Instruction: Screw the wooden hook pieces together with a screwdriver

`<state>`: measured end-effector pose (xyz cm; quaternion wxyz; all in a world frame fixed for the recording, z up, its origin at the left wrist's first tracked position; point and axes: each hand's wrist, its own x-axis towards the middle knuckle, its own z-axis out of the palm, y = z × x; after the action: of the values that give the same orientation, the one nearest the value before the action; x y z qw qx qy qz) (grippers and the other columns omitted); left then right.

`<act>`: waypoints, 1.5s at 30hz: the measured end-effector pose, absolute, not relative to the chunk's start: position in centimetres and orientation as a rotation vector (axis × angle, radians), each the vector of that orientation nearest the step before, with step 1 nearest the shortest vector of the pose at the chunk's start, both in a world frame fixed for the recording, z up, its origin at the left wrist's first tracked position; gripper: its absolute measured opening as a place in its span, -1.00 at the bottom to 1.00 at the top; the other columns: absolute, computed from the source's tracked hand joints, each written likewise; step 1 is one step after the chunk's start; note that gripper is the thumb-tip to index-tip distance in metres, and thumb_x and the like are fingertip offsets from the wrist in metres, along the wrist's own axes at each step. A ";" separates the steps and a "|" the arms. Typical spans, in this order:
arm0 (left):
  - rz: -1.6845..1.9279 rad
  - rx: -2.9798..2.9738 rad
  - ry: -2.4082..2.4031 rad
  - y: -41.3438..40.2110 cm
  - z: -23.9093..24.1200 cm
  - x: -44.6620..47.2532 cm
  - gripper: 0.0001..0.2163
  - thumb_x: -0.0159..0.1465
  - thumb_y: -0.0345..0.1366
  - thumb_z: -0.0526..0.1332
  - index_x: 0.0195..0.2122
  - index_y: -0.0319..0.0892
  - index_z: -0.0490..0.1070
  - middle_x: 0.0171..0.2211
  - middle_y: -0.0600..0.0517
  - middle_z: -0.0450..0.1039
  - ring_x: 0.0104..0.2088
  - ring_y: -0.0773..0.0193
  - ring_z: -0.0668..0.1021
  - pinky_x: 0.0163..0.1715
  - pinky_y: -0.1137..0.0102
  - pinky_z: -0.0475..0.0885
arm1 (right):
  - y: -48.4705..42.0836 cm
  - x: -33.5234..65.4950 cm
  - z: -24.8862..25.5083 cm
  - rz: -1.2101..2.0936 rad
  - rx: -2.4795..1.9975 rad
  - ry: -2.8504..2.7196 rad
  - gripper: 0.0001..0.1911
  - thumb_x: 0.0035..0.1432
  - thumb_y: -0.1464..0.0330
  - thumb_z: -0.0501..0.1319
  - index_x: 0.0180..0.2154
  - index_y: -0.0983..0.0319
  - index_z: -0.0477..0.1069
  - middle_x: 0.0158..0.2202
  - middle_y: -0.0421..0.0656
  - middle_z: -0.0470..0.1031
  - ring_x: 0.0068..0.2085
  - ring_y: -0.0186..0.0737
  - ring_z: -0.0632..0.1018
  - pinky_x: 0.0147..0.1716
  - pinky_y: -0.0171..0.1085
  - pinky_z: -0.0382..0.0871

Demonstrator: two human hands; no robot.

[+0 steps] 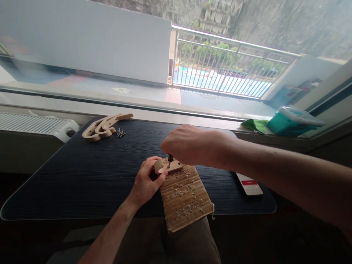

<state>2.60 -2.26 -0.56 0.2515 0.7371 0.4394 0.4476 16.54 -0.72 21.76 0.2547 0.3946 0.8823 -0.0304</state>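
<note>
My left hand (145,180) is closed round the curved end of a wooden hook (165,167), holding it flat on a cardboard sheet (184,200) strewn with wood shavings. Directly above the hook, my right hand (189,145) is closed on a small dark tool (170,159) whose tip points down onto the wood. The cardboard lies on a dark ribbed table mat (90,172) and hangs over its near edge.
Two more wooden hooks (103,126) and a few screws (120,133) lie at the mat's far left. A phone (249,184) rests at the right. On the windowsill sit a teal box (291,123) and green cloth (255,124). A radiator (35,124) stands left.
</note>
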 end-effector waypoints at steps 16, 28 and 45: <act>1.225 1.994 1.184 -2.3 -0.2 2.7 -0.84 0.17 -0.27 0.23 -0.22 -0.12 0.37 -0.11 -0.04 0.44 -0.06 0.16 0.50 0.02 0.22 0.39 | 0.0 18.0 18.1 -0.138 1.443 2.561 -0.69 0.21 0.27 0.05 -0.20 0.24 0.52 -0.26 -0.02 0.58 -0.28 -0.19 0.51 -0.40 -0.26 0.21; 1.188 2.004 1.213 -2.2 -0.1 2.7 -0.82 0.17 -0.23 0.23 -0.20 -0.09 0.35 -0.16 0.00 0.46 -0.07 0.15 0.49 0.00 0.21 0.41 | -0.7 16.5 18.6 -0.076 1.022 2.604 -0.79 0.16 0.48 0.14 -0.21 0.35 0.52 -0.32 0.00 0.57 -0.24 -0.17 0.54 -0.43 -0.29 0.21; 1.207 2.008 1.207 -2.4 0.3 2.7 -0.84 0.18 -0.26 0.22 -0.22 -0.11 0.38 -0.11 -0.03 0.46 -0.07 0.17 0.52 -0.03 0.26 0.43 | -4.3 25.1 14.0 -0.679 2.331 2.750 -0.78 0.14 0.18 0.17 -0.25 0.19 0.38 -0.42 -0.22 0.49 -0.42 -0.33 0.43 -0.42 -0.35 0.25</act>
<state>2.74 -2.42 0.31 0.2504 0.7378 0.4433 0.4433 25.14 -4.28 13.99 -0.2604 0.6134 0.7238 -0.1788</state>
